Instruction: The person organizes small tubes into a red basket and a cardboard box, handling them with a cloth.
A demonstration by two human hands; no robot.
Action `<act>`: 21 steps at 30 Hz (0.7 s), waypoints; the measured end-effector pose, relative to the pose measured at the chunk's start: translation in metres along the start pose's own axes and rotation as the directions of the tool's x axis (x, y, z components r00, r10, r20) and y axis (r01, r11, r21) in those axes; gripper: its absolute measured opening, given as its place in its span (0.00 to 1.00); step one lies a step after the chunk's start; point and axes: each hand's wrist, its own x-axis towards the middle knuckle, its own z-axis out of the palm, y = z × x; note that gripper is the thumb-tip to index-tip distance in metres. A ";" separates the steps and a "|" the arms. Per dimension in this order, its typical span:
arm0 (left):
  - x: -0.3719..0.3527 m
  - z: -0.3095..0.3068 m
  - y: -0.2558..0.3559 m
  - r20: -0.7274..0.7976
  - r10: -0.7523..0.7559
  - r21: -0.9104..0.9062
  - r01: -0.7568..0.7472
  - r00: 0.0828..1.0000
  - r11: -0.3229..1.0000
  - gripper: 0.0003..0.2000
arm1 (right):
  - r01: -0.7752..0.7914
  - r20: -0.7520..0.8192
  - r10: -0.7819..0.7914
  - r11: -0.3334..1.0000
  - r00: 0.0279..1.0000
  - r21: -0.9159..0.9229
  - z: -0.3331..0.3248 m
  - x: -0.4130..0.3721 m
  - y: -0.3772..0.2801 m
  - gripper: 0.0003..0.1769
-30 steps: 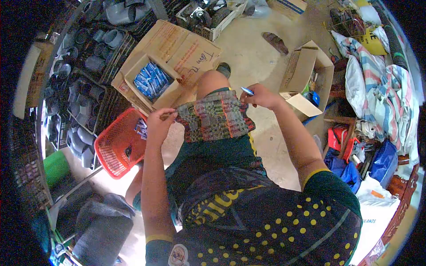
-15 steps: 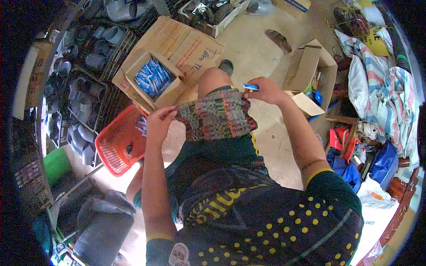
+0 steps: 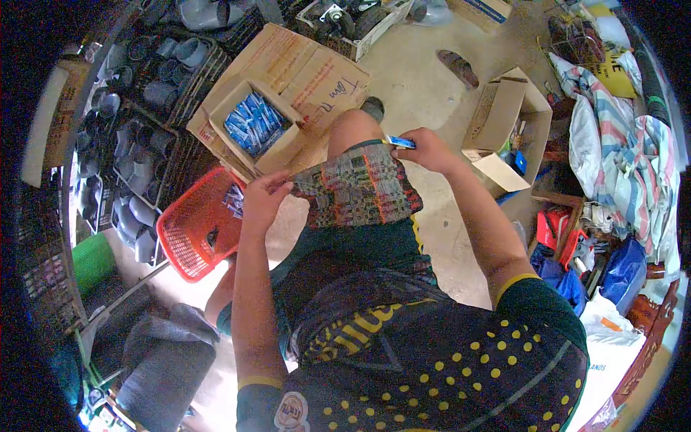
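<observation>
As right hand (image 3: 430, 150) pinches packet (image 3: 400, 142) (blue), left hand (image 3: 265, 198) at shorts (image 3: 358, 186)

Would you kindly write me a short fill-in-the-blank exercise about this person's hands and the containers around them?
1. The right hand pinches a small ____ packet in its fingers.
2. The mesh basket on the floor beside the left hand is ____.
3. The open box full of sachets is made of ____.
Missing words: blue; red; cardboard.
</observation>
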 end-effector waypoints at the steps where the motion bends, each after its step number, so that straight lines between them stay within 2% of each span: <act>1: 0.001 -0.001 0.000 0.021 -0.002 0.020 0.001 1.000 1.000 0.11 | 0.016 -0.010 -0.016 1.000 1.000 -0.008 0.000 0.000 0.002 0.18; 3: 0.001 -0.003 0.002 0.035 -0.015 0.053 0.013 0.999 0.999 0.11 | 0.049 -0.028 -0.050 0.998 0.998 -0.024 0.000 -0.002 0.003 0.18; 6: 0.001 -0.005 0.000 0.034 -0.024 0.025 0.023 0.999 0.999 0.10 | 0.137 -0.131 -0.164 0.972 0.978 -0.192 -0.005 -0.008 -0.004 0.14; 10: -0.003 -0.014 0.022 -0.067 0.030 -0.002 -0.030 0.997 1.000 0.09 | 0.151 -0.218 -0.173 0.982 0.960 -0.113 -0.036 -0.021 -0.025 0.12; 13: 0.000 -0.023 0.056 -0.201 0.145 -0.043 -0.157 0.969 0.987 0.09 | 0.186 -0.303 -0.211 0.976 0.929 -0.111 -0.066 -0.035 -0.053 0.11; 14: 0.005 -0.030 0.066 -0.221 0.291 0.061 -0.285 0.931 0.957 0.08 | 0.201 -0.331 -0.229 0.973 0.915 -0.115 -0.079 -0.041 -0.067 0.10; 17: 0.007 -0.040 0.097 -0.307 0.445 0.104 -0.435 0.841 0.894 0.07 | 0.252 -0.398 -0.290 0.957 0.870 -0.147 -0.100 -0.055 -0.077 0.11; 18: 0.005 -0.041 0.106 -0.340 0.526 0.164 -0.501 0.780 0.850 0.07 | 0.251 -0.406 -0.303 0.952 0.862 -0.176 -0.103 -0.063 -0.082 0.11; 19: 0.001 -0.041 0.113 -0.337 0.545 0.204 -0.506 0.767 0.838 0.07 | 0.250 -0.416 -0.314 0.947 0.854 -0.202 -0.106 -0.069 -0.086 0.12; 20: -0.006 -0.041 0.118 -0.331 0.564 0.242 -0.510 0.756 0.826 0.07 | 0.258 -0.393 -0.370 0.915 0.842 -0.309 -0.109 -0.075 -0.084 0.12; 21: -0.012 -0.041 0.119 -0.324 0.582 0.279 -0.512 0.746 0.812 0.07 | 0.251 -0.372 -0.353 0.922 0.859 -0.294 -0.107 -0.080 -0.081 0.12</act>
